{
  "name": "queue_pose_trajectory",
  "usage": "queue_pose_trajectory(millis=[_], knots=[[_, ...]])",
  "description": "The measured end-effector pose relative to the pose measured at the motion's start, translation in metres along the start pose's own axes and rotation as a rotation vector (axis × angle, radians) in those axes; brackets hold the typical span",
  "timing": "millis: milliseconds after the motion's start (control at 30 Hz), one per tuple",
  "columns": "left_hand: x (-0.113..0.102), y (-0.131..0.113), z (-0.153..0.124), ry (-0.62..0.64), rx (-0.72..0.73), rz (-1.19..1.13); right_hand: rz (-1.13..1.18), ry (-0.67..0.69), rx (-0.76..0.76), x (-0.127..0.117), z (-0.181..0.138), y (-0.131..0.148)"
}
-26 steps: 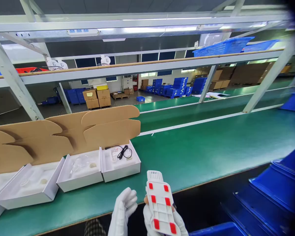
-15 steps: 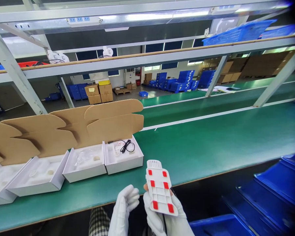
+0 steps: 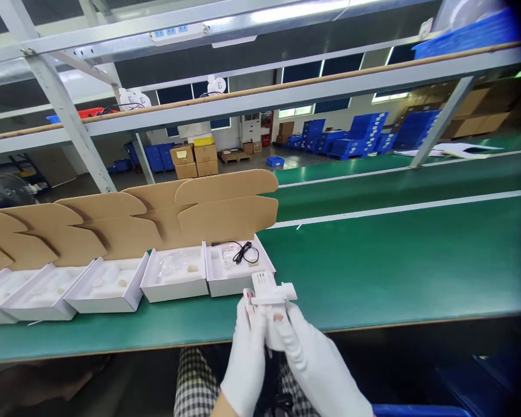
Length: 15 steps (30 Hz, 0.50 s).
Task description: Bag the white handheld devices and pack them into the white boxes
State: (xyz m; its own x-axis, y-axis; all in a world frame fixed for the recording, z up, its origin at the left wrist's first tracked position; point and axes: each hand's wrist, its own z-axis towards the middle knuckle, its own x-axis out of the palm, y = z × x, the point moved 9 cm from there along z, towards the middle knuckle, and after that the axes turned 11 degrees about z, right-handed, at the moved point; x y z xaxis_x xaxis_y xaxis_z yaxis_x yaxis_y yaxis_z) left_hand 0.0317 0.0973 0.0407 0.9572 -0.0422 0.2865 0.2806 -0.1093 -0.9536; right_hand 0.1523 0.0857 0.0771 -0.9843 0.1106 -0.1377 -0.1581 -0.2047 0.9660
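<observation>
Both my hands wear white gloves and meet over the front edge of the green belt (image 3: 373,272). My left hand (image 3: 248,341) and my right hand (image 3: 301,341) together grip a flat white plastic part with red pads (image 3: 267,292), now seen almost edge-on. Just beyond it stands an open white box with a black cable (image 3: 237,263) inside, its brown cardboard lid (image 3: 226,214) upright.
A row of several more open white boxes (image 3: 176,278) with brown lids runs to the left along the belt. A grey metal shelf frame (image 3: 260,104) spans overhead. Blue crates (image 3: 469,32) sit on the upper shelf; a blue bin edge (image 3: 417,410) is at bottom right.
The view has swung left and down. The white part went from facing me, held by my right hand alone, to tilted edge-on with both hands on it.
</observation>
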Motion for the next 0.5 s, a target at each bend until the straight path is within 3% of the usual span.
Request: queue_pose_trajectory(millis=[133,233,333,500], knots=[[0.023,0.009,0.008,0.181,-0.177,-0.396,-0.231,0.055,0.017,0.003,0.011,0.007],[0.032,0.013,0.005,0.311,-0.237,-0.664,-0.326,0.004,0.041,0.002,0.008,0.006],[0.031,0.014,-0.001,0.374,-0.229,-0.685,-0.348,-0.053,-0.026,0.003,-0.003,0.003],[0.019,0.012,-0.003,0.316,-0.184,-0.573,-0.31,-0.095,-0.173,0.004,-0.018,-0.008]])
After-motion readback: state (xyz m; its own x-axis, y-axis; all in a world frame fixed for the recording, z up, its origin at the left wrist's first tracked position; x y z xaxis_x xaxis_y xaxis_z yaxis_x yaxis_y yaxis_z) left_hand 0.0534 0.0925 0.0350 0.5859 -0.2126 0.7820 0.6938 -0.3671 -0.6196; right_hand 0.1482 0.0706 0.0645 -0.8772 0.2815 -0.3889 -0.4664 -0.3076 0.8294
